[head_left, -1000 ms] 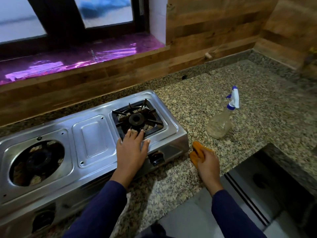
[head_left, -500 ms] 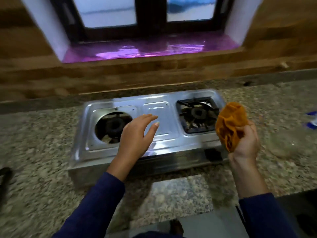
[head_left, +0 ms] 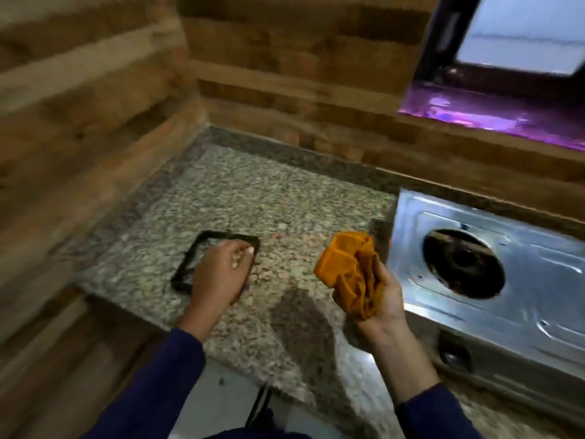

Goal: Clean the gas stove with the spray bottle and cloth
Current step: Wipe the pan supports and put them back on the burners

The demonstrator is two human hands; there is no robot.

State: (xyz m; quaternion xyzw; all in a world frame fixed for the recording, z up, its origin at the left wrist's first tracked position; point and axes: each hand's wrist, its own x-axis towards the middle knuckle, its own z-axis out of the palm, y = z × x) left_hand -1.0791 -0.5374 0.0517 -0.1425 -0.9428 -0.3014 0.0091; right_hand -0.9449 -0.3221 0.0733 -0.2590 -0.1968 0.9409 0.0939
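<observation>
Here the left hand [head_left: 218, 277] hangs low over a black square pan grate [head_left: 228, 236] that lies flat on the granite counter [head_left: 253, 191], left of the stove [head_left: 522, 312]. Its fingers are curled near the grate's far right corner, but motion blur hides whether they grip the bar or only hover, so I cannot tell. The right hand [head_left: 384, 299] is raised palm-up with its fingers wrapped round a bunched orange cloth [head_left: 351, 274], held just left of the stove's near left corner and clear of the steel.

On the stove, the round burner opening [head_left: 463, 264] in view stands bare, with no grate over it. A dark knob [head_left: 449, 356] shows on the front face. The spray bottle is out of view. Wood-panelled wall [head_left: 285, 58] backs the counter, and a purple-lit sill [head_left: 490, 115] sits far right.

Judging by this, the step in hand is dealing with the removed grate, before the top itself gets wiped. The next move likely calls for a firm pinch on the grate's thin bar, or for letting it be and carrying the cloth right onto the steel. The bottle would first have to be found.
</observation>
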